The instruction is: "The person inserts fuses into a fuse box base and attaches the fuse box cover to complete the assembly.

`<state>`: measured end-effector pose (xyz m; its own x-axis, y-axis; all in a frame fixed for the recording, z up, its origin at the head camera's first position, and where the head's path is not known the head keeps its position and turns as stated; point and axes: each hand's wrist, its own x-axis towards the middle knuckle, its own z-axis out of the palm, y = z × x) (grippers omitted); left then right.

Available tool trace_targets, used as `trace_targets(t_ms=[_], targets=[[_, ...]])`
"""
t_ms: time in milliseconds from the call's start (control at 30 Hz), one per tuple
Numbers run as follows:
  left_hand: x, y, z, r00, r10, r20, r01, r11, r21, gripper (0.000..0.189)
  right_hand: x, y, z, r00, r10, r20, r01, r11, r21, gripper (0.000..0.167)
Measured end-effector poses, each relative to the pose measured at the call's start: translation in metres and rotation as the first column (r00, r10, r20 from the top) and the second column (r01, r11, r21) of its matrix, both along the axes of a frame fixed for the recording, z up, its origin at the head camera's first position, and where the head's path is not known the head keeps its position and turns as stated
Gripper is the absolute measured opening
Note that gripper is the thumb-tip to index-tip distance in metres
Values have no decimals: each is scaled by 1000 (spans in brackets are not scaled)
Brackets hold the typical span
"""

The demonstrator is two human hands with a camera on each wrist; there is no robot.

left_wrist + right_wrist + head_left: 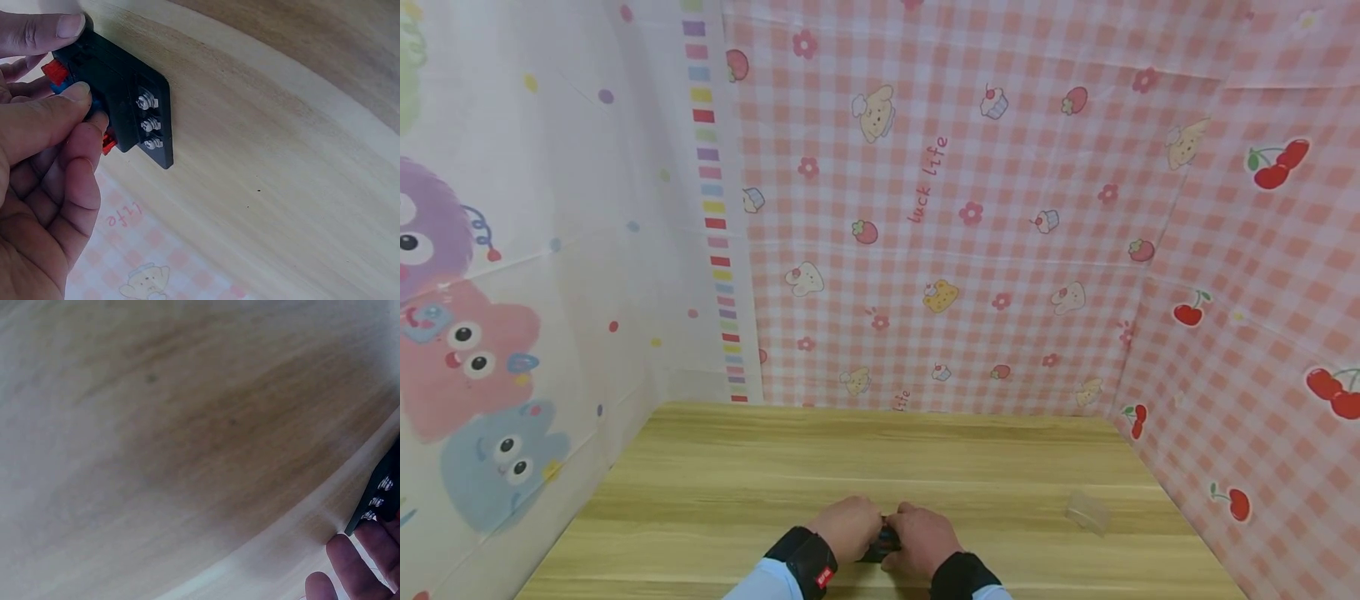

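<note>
A black terminal block (882,546) with a flat base plate sits low at the centre of the head view, between the two hands. The left wrist view shows three silver screws (149,125) along its base and red pieces (56,72) on its front. My left hand (847,530) pinches a small blue piece (97,105) at the block's front between thumb and forefinger, which hide much of it. From the other side my right hand (925,537) grips the block, its thumb over the upper edge. In the right wrist view, the block's edge (365,503) shows beside the right fingers.
A small clear plastic piece (1086,512) lies on the wooden tabletop (760,467) to the right. Patterned cloth walls (940,183) stand at the back and both sides. Black bands (805,560) wrap both wrists.
</note>
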<state>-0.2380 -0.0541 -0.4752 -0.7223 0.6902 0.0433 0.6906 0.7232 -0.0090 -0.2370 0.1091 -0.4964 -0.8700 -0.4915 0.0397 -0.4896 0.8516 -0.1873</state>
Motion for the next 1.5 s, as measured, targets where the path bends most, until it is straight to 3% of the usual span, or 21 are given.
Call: trace_targets(t_ms=[167, 333, 433, 600, 967, 1200, 1500], targets=[[-1, -3, -4, 1000, -4, 12, 4, 1000, 18, 20, 0, 0, -1, 1000, -2, -1, 2, 1000, 5, 41], [0, -8, -5, 998, 29, 56, -32, 998, 49, 18, 1, -1, -1, 1000, 11, -9, -11, 1000, 1, 41], [2, -8, -5, 999, 34, 29, -35, 998, 56, 19, 1, 0, -2, 1000, 13, -12, -13, 1000, -5, 41], [3, -4, -3, 999, 38, -21, -37, 999, 33, 21, 0, 0, -2, 1000, 13, -17, -13, 1000, 7, 41], [2, 3, 0, 995, 90, 50, -89, 995, -35, 16, -4, 2, -3, 997, 57, -57, -55, 998, 35, 41], [1, 2, -5, 998, 29, -52, -30, 999, -26, 13, -7, 2, -5, 997, 59, -41, -58, 998, 41, 42], [0, -1, -6, 998, -23, -67, 22, 1000, -15, 19, -4, 3, -2, 997, 63, -45, -62, 997, 35, 43]])
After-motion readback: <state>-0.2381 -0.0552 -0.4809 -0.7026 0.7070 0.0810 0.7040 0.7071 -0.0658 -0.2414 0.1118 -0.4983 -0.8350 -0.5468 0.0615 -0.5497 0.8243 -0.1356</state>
